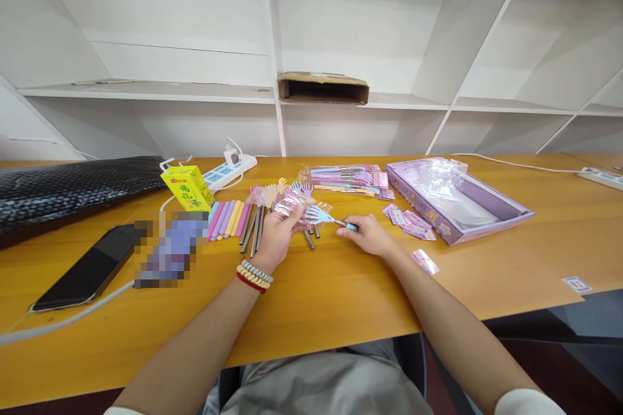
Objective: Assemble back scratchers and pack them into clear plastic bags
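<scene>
My right hand [370,235] is closed around the handle of a light blue back scratcher [318,214], whose claw points left. A crinkled clear plastic bag [292,203] is pinched in my left hand [276,238], close to the claw; whether the claw tip is inside the bag I cannot tell. Behind my left hand lie several back scratcher heads [278,189] in orange, blue and purple. Metal rods [250,233] stick out toward me beside that hand. Left of them is a row of coloured handle grips [226,219] in blue, pink, purple and yellow.
Packaged back scratchers [345,178] lie at the back, next to a purple display box [452,233]. Small printed cards [411,224] are near my right forearm. To the left are a yellow tea box [187,188], a power strip [228,172] and a phone [87,269] beside a white cable.
</scene>
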A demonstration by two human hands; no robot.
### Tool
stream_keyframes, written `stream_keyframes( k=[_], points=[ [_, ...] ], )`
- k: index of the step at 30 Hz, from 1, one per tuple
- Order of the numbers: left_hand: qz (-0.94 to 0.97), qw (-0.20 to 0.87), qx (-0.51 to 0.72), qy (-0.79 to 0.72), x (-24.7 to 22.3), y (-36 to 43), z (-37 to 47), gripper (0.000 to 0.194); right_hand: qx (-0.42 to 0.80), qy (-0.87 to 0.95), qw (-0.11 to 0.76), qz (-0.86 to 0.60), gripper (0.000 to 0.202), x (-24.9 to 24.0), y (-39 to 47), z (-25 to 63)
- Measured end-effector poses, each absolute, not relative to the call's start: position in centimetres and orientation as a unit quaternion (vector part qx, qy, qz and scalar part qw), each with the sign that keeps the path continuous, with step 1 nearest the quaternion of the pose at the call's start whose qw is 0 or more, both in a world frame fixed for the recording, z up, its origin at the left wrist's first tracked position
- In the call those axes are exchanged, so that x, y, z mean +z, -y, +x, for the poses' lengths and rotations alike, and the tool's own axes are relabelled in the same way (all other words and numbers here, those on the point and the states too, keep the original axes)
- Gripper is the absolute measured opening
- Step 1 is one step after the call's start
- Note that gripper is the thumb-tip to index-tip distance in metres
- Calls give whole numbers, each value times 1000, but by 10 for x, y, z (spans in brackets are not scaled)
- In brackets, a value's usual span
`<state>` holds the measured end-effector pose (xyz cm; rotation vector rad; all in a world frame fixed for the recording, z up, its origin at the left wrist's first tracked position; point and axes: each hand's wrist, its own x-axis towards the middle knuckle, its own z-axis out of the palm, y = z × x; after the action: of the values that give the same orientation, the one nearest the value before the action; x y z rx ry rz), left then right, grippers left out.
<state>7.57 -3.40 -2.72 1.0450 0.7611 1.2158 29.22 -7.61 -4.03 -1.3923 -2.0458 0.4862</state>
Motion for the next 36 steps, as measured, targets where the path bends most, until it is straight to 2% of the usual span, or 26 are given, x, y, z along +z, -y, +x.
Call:
stream_keyframes(
  k=[5, 16, 20, 26, 31, 36],
  points=[
    [486, 641, 493, -330, -27, 38, 77, 33, 173, 774, 308, -525, 36, -43, 75, 291],
    [474, 614, 520, -359, -26, 38, 79, 35, 151, 747, 332, -556, 38, -43, 73, 291],
    [493, 618, 493, -363, -26, 39, 79, 36, 147, 750, 333, -552, 37, -41, 73, 291],
    [510, 613, 491, -351, -25, 38, 77, 33, 179, 741, 373, -529, 23, -45, 75, 291],
    [520, 609, 489, -346, -23, 39, 76, 33, 211, 719, 422, -510, 20, -50, 75, 290],
    [518, 608, 504, -328, -19, 41, 76, 32, 185, 740, 420, -492, 22, -45, 76, 289]
  ],
)
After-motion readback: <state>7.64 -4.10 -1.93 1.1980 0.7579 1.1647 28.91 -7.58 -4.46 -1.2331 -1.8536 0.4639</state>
